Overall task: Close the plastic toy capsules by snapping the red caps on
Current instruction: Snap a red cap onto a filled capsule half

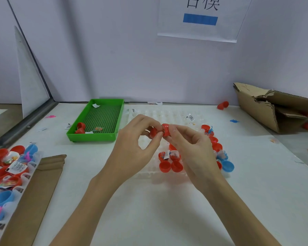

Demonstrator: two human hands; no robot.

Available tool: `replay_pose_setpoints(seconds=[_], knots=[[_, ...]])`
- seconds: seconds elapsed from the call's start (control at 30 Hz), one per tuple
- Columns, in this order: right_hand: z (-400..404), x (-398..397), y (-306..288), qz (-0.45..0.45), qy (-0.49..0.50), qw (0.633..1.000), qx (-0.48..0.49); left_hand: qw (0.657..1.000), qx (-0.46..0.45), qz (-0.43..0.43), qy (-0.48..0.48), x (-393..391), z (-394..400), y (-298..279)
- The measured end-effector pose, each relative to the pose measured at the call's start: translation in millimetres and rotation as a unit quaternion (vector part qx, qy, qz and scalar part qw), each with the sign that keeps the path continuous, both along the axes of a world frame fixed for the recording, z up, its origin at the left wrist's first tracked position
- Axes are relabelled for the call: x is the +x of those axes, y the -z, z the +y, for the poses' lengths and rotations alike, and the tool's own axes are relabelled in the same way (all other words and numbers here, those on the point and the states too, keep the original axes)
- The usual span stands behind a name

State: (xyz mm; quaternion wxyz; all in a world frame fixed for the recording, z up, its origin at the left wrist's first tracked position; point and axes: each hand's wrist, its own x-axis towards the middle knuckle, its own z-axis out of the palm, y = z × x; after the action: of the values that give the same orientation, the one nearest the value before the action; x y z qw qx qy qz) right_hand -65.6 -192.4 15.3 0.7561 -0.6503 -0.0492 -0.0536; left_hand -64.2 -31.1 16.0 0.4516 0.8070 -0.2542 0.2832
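Observation:
My left hand (140,139) pinches a red capsule half (153,132) between thumb and fingers. My right hand (188,144) pinches a second red half (165,129) right beside it, and the two pieces touch above the clear plastic holder tray (149,172). In that tray sit two closed red capsules (171,166) and, behind them, open red halves with toys and a label (168,155). More red halves (215,143) and a blue half (227,166) lie to the right of my right hand.
A green tray (100,137) with two red halves (80,128) stands at the back left. A bag of red and blue capsule parts (7,167) lies on cardboard at the left edge. A torn cardboard box (267,107) sits at the back right, with a loose red capsule (223,105) nearby.

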Motion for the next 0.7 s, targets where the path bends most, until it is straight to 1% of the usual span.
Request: replay_pose_setpoints(seconds=[0.1, 0.2, 0.3, 0.37, 0.43, 0.5, 0.6, 0.7], knots=[[-0.9, 1.1, 1.1, 0.005, -0.006, 1.000, -0.001, 1.000, -0.021, 0.008, -0.001, 1.5, -1.1, 1.7], [-2.8, 1.6, 2.7, -0.005, -0.026, 1.000, -0.001, 0.997, -0.070, 0.022, 0.004, 0.1, -5.0, 1.2], [-4.2, 0.2, 1.3, -0.008, -0.037, 0.999, 0.024, 0.993, -0.112, 0.048, 0.004, -0.4, -4.3, 0.4], [-4.9, -1.3, 0.1, -0.011, -0.046, 0.998, 0.040, 0.989, -0.126, 0.069, 0.024, 0.1, -0.8, 0.0], [-5.2, -2.4, -0.8, -0.010, -0.043, 0.998, 0.042, 0.990, -0.112, 0.075, 0.047, 0.1, 2.3, -0.9], [-4.2, -2.8, -1.8, -0.006, -0.030, 0.999, 0.029, 0.994, -0.071, 0.067, 0.049, -0.5, 3.1, -1.9], [-1.0, -2.4, -1.8, -0.007, -0.017, 1.000, 0.012, 0.996, -0.058, 0.062, 0.030, 0.4, 2.0, -0.8], [1.2, -2.5, 0.0, -0.011, -0.003, 1.000, 0.015, 0.998, -0.044, 0.039, 0.001, 0.9, 0.4, 1.4]])
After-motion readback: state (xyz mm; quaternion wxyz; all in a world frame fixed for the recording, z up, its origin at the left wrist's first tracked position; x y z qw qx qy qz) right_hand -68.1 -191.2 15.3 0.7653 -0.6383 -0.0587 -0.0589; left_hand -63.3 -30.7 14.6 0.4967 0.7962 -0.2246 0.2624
